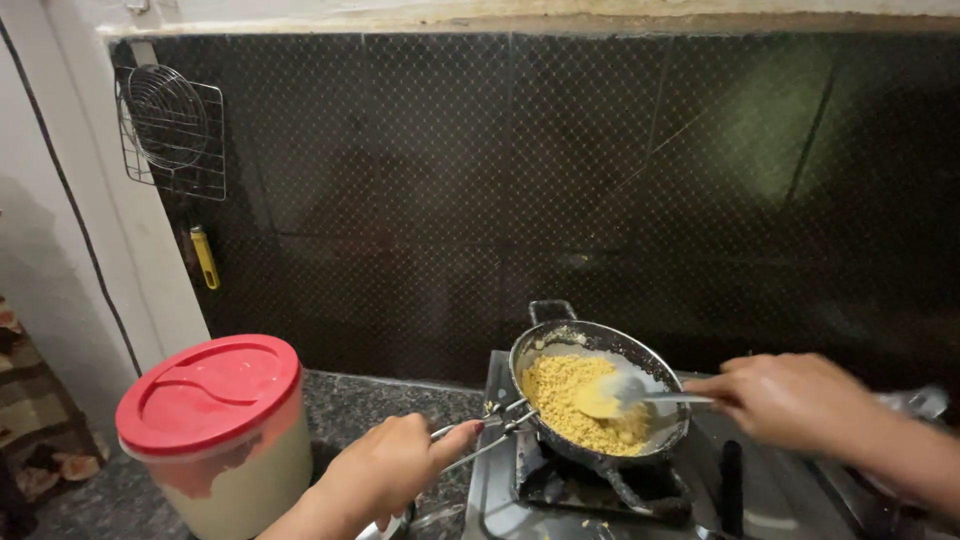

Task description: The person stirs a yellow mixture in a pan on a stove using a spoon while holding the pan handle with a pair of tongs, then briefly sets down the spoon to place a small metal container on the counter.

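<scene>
A dark metal pan (640,355) sits on a gas stove (500,490) and holds yellow crumbly food (565,400). My left hand (385,470) is shut on metal tongs (490,428) that clamp the pan's near rim. My right hand (795,400) grips a metal spatula (640,395), whose blade rests in the food at the pan's right side.
A large container with a red lid (210,395) stands on the speckled counter at the left. A wire rack (170,130) and a yellow-handled tool (204,257) hang on the dark tiled wall. A black stove knob (732,485) is below my right hand.
</scene>
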